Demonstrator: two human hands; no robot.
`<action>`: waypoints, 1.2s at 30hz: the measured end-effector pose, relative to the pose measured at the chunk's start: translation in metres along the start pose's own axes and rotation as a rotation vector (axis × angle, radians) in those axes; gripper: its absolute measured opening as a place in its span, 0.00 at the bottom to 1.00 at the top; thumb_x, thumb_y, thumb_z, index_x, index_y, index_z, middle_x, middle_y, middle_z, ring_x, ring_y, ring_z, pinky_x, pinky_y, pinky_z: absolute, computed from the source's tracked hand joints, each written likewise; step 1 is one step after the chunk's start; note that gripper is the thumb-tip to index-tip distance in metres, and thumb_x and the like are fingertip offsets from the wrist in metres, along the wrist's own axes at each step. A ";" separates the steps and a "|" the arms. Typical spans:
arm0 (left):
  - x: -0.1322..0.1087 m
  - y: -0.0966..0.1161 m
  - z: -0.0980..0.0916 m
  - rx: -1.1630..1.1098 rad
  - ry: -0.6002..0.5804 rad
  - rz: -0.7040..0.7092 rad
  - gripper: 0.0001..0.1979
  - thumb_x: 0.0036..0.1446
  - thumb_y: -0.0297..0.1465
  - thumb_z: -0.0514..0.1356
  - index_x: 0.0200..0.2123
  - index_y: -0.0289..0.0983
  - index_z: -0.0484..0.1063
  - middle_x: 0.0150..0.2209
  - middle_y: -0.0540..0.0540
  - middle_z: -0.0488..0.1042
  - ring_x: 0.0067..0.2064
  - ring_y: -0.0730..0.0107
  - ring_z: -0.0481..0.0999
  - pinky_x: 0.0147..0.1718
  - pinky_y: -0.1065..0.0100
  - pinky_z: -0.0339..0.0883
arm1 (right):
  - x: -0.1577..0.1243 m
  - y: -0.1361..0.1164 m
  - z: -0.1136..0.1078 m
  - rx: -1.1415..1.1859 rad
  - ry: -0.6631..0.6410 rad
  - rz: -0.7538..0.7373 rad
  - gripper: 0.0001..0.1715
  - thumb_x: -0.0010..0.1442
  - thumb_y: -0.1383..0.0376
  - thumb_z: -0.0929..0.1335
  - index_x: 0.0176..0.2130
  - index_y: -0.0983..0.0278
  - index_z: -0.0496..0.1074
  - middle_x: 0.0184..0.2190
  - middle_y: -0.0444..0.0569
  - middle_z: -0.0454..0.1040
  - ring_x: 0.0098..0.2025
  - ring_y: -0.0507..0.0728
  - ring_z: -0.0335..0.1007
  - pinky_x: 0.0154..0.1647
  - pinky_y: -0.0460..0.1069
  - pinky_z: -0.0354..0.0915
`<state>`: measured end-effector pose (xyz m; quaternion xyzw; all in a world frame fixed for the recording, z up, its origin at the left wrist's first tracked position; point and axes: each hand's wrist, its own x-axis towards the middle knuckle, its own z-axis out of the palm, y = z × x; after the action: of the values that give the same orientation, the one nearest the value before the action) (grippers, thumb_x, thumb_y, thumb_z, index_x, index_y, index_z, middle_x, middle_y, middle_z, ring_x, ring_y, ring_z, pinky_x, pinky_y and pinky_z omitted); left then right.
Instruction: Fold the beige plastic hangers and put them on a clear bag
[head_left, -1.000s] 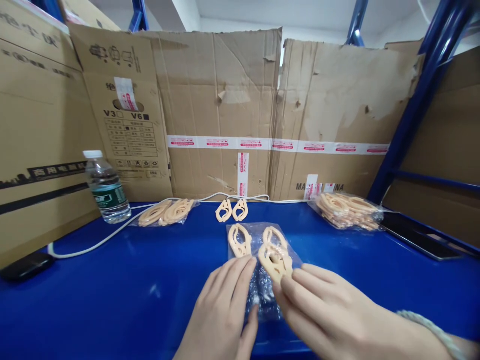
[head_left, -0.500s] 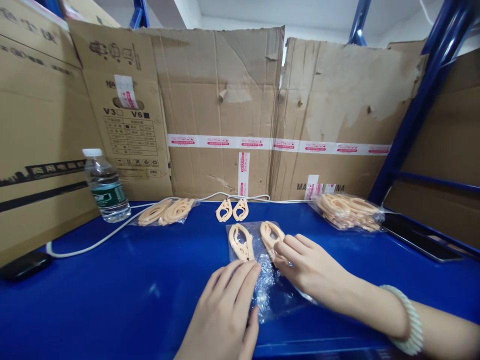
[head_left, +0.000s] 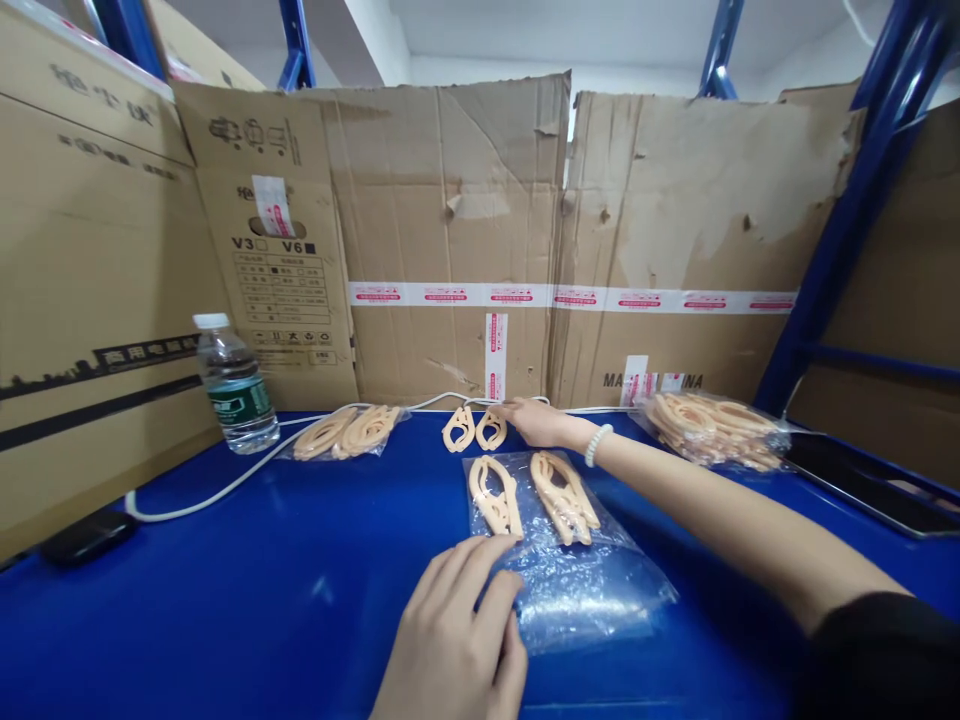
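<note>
In the head view, my left hand (head_left: 457,630) lies over the near left edge of a clear plastic bag (head_left: 592,600), fingers stretched out and bent a little. Two beige plastic pieces that look like folded travel hangers rest at the bag's far end: a left hanger (head_left: 514,505) just beyond my left fingertips and a right hanger (head_left: 589,510). My right hand (head_left: 544,424) reaches to the back, its fingertips at the top of one small beige hanger (head_left: 492,432). A matching small hanger (head_left: 458,431) lies beside that one. Whether my right fingertips grip is partly hidden.
Bagged hangers (head_left: 367,432) lie at back left, and a thicker bagged pile (head_left: 712,425) at back right. A water bottle (head_left: 238,400), white cable (head_left: 202,505), black object (head_left: 86,540) and dark flat device (head_left: 874,485) surround the blue tabletop (head_left: 247,620). Cardboard (head_left: 442,230) walls the back.
My right hand has left the right hanger on the bag and moved to the small hangers at the back. My left hand stays by the bag. The view has shifted slightly.
</note>
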<state>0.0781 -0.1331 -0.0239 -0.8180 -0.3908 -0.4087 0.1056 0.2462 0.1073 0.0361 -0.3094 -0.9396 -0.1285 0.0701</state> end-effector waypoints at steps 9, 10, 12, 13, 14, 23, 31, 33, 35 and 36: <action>0.000 -0.008 -0.006 -0.108 -0.071 -0.124 0.15 0.52 0.16 0.48 0.35 0.40 0.67 0.44 0.45 0.73 0.42 0.61 0.74 0.36 0.61 0.70 | 0.011 0.012 0.011 -0.067 -0.076 -0.021 0.26 0.61 0.77 0.61 0.57 0.66 0.67 0.51 0.60 0.73 0.54 0.63 0.68 0.52 0.55 0.63; 0.000 -0.008 -0.006 -0.101 -0.083 -0.129 0.16 0.52 0.16 0.48 0.35 0.40 0.67 0.44 0.45 0.72 0.42 0.61 0.74 0.35 0.61 0.70 | 0.005 0.013 0.009 -0.066 -0.079 -0.019 0.25 0.61 0.76 0.61 0.56 0.66 0.68 0.49 0.59 0.74 0.51 0.62 0.71 0.51 0.53 0.64; 0.000 -0.008 -0.006 -0.083 -0.100 -0.140 0.16 0.52 0.16 0.47 0.34 0.40 0.67 0.44 0.45 0.72 0.42 0.61 0.74 0.35 0.61 0.70 | -0.009 0.014 0.004 -0.060 -0.078 -0.019 0.24 0.61 0.76 0.62 0.55 0.66 0.69 0.47 0.58 0.75 0.46 0.60 0.73 0.47 0.51 0.66; -0.001 -0.008 -0.006 -0.075 -0.111 -0.141 0.16 0.52 0.16 0.47 0.34 0.40 0.67 0.44 0.44 0.71 0.42 0.60 0.74 0.35 0.60 0.70 | -0.016 0.013 0.002 -0.057 -0.071 -0.022 0.24 0.61 0.76 0.62 0.55 0.66 0.69 0.46 0.58 0.75 0.44 0.59 0.74 0.45 0.50 0.66; -0.001 -0.008 -0.006 -0.066 -0.120 -0.141 0.16 0.52 0.15 0.47 0.35 0.40 0.67 0.44 0.44 0.71 0.42 0.60 0.74 0.35 0.60 0.71 | -0.024 0.013 -0.001 -0.055 -0.058 -0.026 0.23 0.61 0.75 0.62 0.55 0.67 0.69 0.45 0.58 0.75 0.43 0.59 0.74 0.44 0.50 0.67; -0.001 -0.009 -0.007 -0.029 -0.170 -0.102 0.20 0.54 0.15 0.47 0.42 0.40 0.70 0.43 0.44 0.73 0.43 0.61 0.75 0.36 0.61 0.74 | -0.094 -0.015 -0.039 0.011 0.279 -0.028 0.14 0.68 0.68 0.59 0.48 0.70 0.70 0.41 0.57 0.74 0.42 0.57 0.71 0.43 0.53 0.70; 0.002 -0.006 -0.007 -0.022 -0.102 -0.099 0.20 0.59 0.17 0.47 0.49 0.40 0.67 0.45 0.43 0.73 0.45 0.61 0.75 0.39 0.61 0.75 | -0.176 -0.110 -0.098 0.014 0.813 -0.020 0.15 0.64 0.71 0.66 0.50 0.60 0.70 0.39 0.50 0.75 0.38 0.55 0.73 0.38 0.49 0.71; 0.001 -0.006 -0.007 -0.025 -0.087 -0.107 0.20 0.60 0.18 0.47 0.51 0.40 0.66 0.46 0.43 0.73 0.47 0.61 0.75 0.41 0.60 0.74 | -0.188 -0.136 -0.105 0.017 0.808 -0.030 0.14 0.67 0.67 0.62 0.49 0.59 0.72 0.38 0.51 0.76 0.36 0.56 0.73 0.34 0.49 0.71; 0.001 -0.005 -0.006 -0.035 -0.064 -0.113 0.19 0.61 0.19 0.48 0.52 0.40 0.66 0.47 0.43 0.73 0.47 0.61 0.75 0.43 0.59 0.74 | -0.190 -0.155 -0.108 -0.027 0.829 -0.136 0.19 0.70 0.65 0.56 0.46 0.59 0.74 0.35 0.52 0.76 0.33 0.58 0.73 0.28 0.51 0.70; 0.001 -0.005 -0.006 -0.039 -0.051 -0.114 0.18 0.62 0.19 0.48 0.51 0.40 0.66 0.47 0.43 0.73 0.47 0.60 0.75 0.44 0.59 0.74 | -0.187 -0.162 -0.108 -0.044 0.811 -0.193 0.21 0.69 0.67 0.56 0.44 0.60 0.75 0.32 0.52 0.76 0.31 0.58 0.72 0.26 0.52 0.68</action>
<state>0.0710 -0.1320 -0.0201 -0.8066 -0.4310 -0.4007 0.0561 0.3042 -0.1540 0.0677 -0.1459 -0.8576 -0.2657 0.4154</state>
